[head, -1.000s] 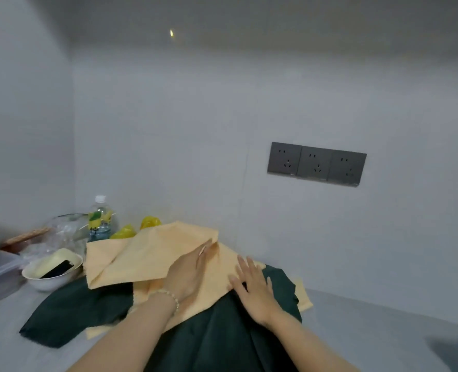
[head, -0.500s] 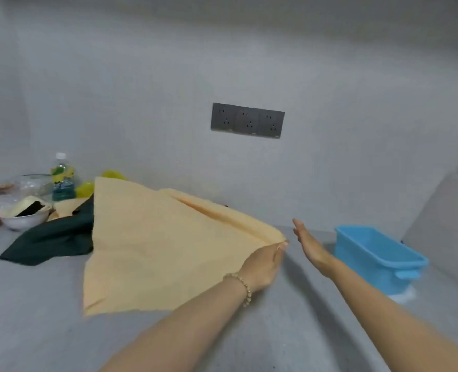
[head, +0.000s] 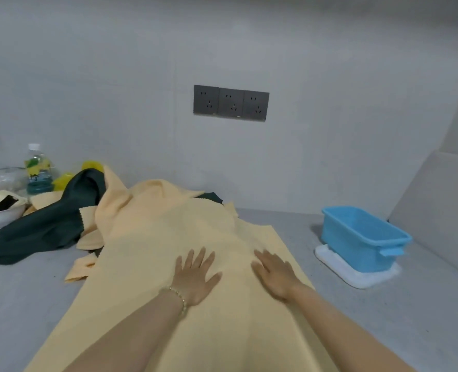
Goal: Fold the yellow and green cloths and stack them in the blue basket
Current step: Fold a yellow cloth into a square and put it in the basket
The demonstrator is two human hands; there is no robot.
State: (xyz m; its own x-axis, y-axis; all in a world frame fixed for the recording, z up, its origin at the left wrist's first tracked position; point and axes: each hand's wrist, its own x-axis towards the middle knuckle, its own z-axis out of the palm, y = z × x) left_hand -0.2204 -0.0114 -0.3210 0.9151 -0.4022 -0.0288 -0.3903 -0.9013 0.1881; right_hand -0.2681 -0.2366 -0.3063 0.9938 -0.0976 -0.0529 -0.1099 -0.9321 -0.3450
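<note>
A large yellow cloth (head: pixel 169 237) lies spread over the grey counter in front of me, its far end still bunched over the pile. My left hand (head: pixel 195 275), with a bead bracelet at the wrist, presses flat on it with spread fingers. My right hand (head: pixel 275 273) lies flat on the same cloth just to the right. A dark green cloth (head: pixel 42 224) lies crumpled at the left, partly under other yellow cloths (head: pixel 88 240). The blue basket (head: pixel 367 245) stands empty at the right on a white mat.
At the far left stand a white bowl (head: pixel 0 216) holding a dark object, a water bottle (head: pixel 37 170), a clear container and some yellow items by the wall. A triple socket plate (head: pixel 230 103) is on the back wall. A side wall rises right of the basket.
The yellow cloth was pulled off the pile by my left hand and laid out toward me. Both hands now press flat on it. My view has swung right and down.
</note>
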